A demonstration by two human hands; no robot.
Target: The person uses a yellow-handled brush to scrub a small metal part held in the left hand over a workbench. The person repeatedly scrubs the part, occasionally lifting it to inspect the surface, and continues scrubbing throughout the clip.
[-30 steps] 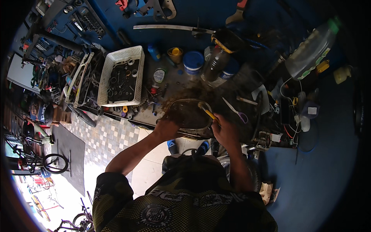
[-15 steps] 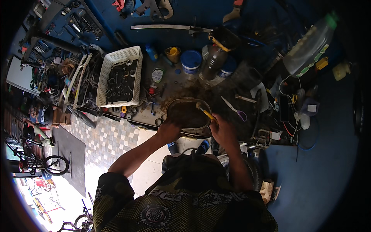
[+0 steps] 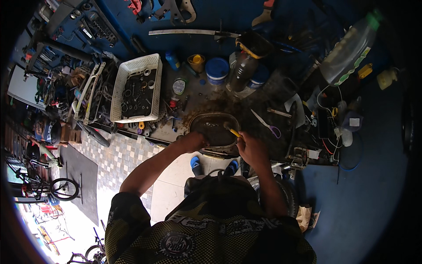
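Note:
In front of me on the workbench is an oval pan with a pale rim and dark, dirty contents. My right hand, at the pan's right edge, grips a yellow-handled brush. The brush head hangs over the right half of the pan. Over its near left part is my left hand, fingers curled in; whatever they hold is too dark to make out. Small bright spots show on the dark surface towards the far side, and I cannot tell what they are.
A white plastic basket of metal parts stands to the left. Purple-handled scissors lie right of the pan. Behind it stand a blue-lidded tub, a dark bottle and a small labelled bottle. A large clear bottle hangs at the right.
My left hand has risen slightly from the pan's near left rim to over its inside. The brush has shifted slightly nearer to me, still in my right hand. Bright spots now show in the pan.

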